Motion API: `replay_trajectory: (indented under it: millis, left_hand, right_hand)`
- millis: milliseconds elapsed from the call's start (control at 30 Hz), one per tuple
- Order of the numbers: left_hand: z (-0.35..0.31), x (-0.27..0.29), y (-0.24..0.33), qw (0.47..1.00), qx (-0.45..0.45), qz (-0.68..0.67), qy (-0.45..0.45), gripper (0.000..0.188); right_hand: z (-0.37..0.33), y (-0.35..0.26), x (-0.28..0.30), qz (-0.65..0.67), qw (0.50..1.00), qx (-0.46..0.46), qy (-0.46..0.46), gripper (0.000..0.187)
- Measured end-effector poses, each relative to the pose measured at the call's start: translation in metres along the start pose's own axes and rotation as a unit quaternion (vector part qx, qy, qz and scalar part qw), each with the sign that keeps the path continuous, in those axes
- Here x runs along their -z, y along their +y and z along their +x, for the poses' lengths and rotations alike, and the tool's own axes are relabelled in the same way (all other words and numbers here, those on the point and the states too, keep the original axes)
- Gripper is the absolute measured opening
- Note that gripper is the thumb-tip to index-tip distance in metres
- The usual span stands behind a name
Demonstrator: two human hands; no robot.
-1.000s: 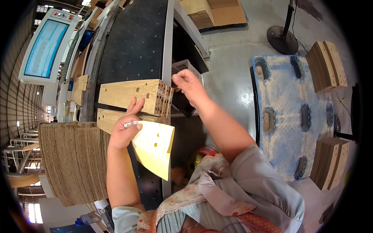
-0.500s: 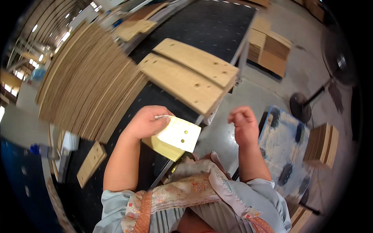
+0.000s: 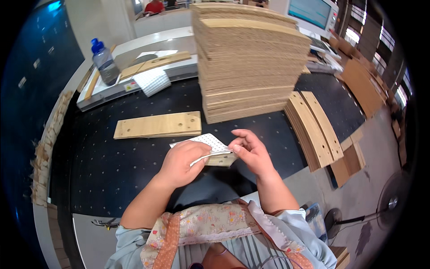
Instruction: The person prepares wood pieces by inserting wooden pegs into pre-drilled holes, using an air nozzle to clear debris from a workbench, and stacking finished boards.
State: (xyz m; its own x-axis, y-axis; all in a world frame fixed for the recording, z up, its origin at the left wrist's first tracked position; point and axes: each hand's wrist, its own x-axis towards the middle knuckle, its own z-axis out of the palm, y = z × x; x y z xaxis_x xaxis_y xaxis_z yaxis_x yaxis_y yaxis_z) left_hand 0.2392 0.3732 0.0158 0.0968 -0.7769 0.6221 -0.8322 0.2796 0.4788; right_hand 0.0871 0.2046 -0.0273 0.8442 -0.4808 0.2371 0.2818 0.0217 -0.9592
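My left hand (image 3: 181, 162) is closed around a white sheet (image 3: 210, 142) printed with rows of small dots, its near edge bent up. My right hand (image 3: 252, 154) pinches the sheet's right corner between thumb and forefinger, the other fingers loosely curled. Just under the sheet shows the end of a pale wooden board (image 3: 222, 160) with holes; most of it is hidden. Beyond my left hand, a short stack of drilled wooden boards (image 3: 157, 126) lies on the black table (image 3: 121, 179).
A tall stack of boards (image 3: 251, 67) rises straight ahead. More drilled boards (image 3: 314, 130) are stacked in two rows at the right. A water bottle (image 3: 105, 65) and another dotted sheet (image 3: 152, 81) are at the back left. A monitor (image 3: 310, 14) stands behind; a fan (image 3: 392, 201) is on the floor.
My view has swung left, toward the tall stack. My right hand, apart with curled fingers before, has come to the sheet's corner. My left hand keeps its hold.
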Motion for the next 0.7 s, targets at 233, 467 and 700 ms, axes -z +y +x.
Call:
replay_trajectory:
  millis: [233,467,700]
  left_hand:
    - [-0.046,0.056,-0.033,0.984,-0.056,0.136,0.102,0.023]
    - [-0.041,0.087,-0.088,0.968,-0.149,0.179,0.095,0.022]
    - [-0.014,0.094,-0.143,0.968,-0.177,0.175,0.039,0.03]
  right_hand:
    - [0.055,0.027,-0.071,0.119,0.993,0.014,-0.004,0.038]
    - [0.076,0.035,-0.093,0.124,0.992,0.004,0.002,0.038]
    - [0.109,0.044,-0.114,0.094,0.992,0.07,0.039,0.031]
